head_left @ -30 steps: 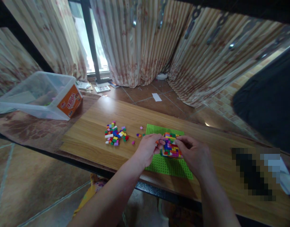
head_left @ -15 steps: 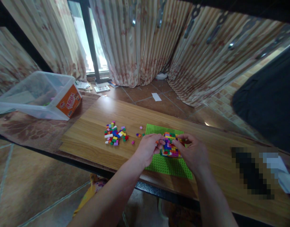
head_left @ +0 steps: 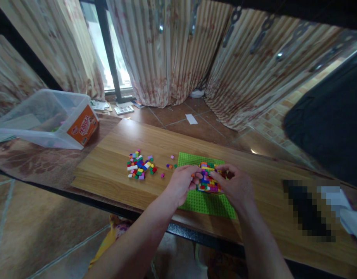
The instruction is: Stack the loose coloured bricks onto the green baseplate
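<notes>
A block built of many coloured toy bricks (head_left: 207, 181) stands on a green studded baseplate (head_left: 206, 205). At its left side, my left hand (head_left: 184, 180) is closed in a pinch, with a bit of a small orange brick (head_left: 192, 176) showing among the fingers. My right hand (head_left: 236, 184) grips the block from the right: the thumb lies over its top and the fingers reach round the far side. Both hands cover parts of the block's edges. Left of the baseplate, a few loose bricks (head_left: 169, 166) lie near my left hand.
A pile of loose coloured bricks (head_left: 140, 164) lies on the wooden board (head_left: 108, 155). Beyond it at the left stands a clear plastic bin (head_left: 50, 135) with an orange label. A blurred-out dark object (head_left: 307, 209) and something whitish (head_left: 351, 223) are at the right.
My right thumb has shifted slightly left on the block's top. The whole view has drifted a little; both hands otherwise keep their places at the block.
</notes>
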Demonstrator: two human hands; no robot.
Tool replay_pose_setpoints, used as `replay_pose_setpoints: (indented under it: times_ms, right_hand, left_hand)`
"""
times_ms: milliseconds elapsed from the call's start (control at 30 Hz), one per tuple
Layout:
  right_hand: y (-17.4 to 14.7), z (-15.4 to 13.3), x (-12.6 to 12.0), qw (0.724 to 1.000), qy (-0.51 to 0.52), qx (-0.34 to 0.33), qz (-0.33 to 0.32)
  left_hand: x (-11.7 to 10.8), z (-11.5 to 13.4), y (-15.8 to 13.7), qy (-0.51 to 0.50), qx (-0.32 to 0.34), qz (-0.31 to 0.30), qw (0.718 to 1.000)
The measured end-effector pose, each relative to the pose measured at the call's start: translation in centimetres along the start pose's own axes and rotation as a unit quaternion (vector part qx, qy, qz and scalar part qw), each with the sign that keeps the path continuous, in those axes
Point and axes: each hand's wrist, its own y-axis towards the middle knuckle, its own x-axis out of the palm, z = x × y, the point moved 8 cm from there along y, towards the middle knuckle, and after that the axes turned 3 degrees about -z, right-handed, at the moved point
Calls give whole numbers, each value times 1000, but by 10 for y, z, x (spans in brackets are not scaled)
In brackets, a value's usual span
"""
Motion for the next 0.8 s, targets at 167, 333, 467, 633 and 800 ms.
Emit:
replay_pose_setpoints:
  times_ms: [167,333,467,633,800]
  right_hand:
    - [-1,-4,-1,1000,-9,-8,14]
    - [-3,0,-3,999,26,-13,15]
    - [-8,-16,-12,995,56,-71,51]
    - [-19,-56,-4,980,46,-195,-2]
    - [-27,-67,11,967,1,-249,-56]
  left_hand:
    - [0,1,-2,-11,4,2,1000]
    - [0,4,-4,-63,-24,-3,998]
    - [5,8,-5,-114,-36,-28,992]
    - [10,7,-7,-155,-46,-47,986]
    - [13,7,-8,-190,-47,-74,978]
